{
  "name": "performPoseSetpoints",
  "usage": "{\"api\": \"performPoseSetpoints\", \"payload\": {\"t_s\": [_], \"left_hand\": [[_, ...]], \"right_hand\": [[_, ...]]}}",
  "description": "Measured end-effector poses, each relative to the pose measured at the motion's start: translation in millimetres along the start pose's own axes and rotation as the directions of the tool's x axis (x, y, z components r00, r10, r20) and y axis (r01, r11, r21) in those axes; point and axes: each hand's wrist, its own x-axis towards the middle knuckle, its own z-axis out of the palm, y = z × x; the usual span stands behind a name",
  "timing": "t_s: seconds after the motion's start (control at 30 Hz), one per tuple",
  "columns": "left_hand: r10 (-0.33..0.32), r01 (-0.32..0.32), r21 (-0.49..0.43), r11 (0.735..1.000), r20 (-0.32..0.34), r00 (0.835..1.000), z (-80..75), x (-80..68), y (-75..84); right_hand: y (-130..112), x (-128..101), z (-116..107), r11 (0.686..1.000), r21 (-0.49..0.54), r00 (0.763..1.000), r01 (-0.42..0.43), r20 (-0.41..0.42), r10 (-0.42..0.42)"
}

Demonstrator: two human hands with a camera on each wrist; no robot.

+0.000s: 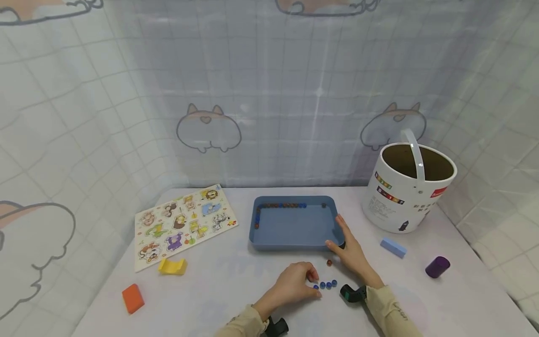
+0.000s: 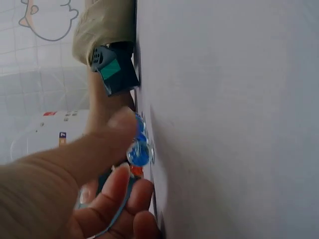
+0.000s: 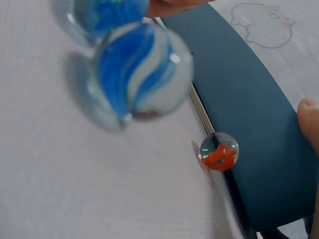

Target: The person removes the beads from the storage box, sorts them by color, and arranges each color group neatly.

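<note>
Blue tray [image 1: 294, 227] under the right hand [image 1: 351, 252], fingers flat and relaxed on its near corner, left hand [image 1: 294, 283] curled, pinching a blue marble [image 1: 316, 286], more blue marbles [image 1: 328, 284] just beside its fingertips, red marble [image 1: 329, 263] between both hands.

A white table [image 1: 236, 299] stands before a grid-patterned curtain [image 1: 294, 93] printed with corgis.
</note>
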Motion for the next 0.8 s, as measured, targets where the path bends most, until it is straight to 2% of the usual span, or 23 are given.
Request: {"api": "performPoseSetpoints", "payload": {"t_s": [0.2,0.4,0.6,0.7,0.8], "left_hand": [[-0.024,0.024,-0.001,1.000,-0.006,1.000,1.7,-0.2,2.3],[-0.007,0.008,0.020,1.000,-0.025,1.000,4.4,6.1,0.4],[0.037,-0.036,0.054,0.998,-0.004,0.999,6.1,15.3,4.6],[0.046,-0.046,0.005,0.999,0.017,0.999,-3.2,19.8,6.2],[0.031,-0.030,-0.112,0.993,0.013,0.999,-25.3,33.1,8.9]], "right_hand": [[-1,0,-1,1.000,-0.002,1.000,-0.001,0.015,0.001],[-3,2,-5,1.000,-0.014,1.000,-0.008,0.006,0.008],[0,3,-6,1.000,-0.002,1.000,-0.003,-0.007,0.003],[1,3,-4,1.000,0.000,1.000,0.005,0.002,-0.005],[2,3,-4,1.000,-0.002,1.000,0.009,0.010,-0.009]]}}
